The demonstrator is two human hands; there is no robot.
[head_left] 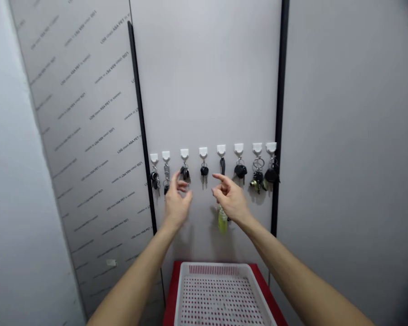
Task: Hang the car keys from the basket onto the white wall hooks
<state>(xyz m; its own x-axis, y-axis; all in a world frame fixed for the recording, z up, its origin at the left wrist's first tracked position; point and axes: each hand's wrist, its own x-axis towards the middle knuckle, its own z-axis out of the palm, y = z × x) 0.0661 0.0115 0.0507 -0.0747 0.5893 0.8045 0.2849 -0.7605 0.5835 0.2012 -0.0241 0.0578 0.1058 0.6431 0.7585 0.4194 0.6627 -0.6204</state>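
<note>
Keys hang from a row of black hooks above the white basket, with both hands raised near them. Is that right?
No: the head view shows white hooks, not black. Keys do hang from them above the white basket, with the left hand and right hand raised nearby.

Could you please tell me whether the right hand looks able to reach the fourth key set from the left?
Probably yes: the right hand appears close beside that key set, with nothing visible between them.
</note>
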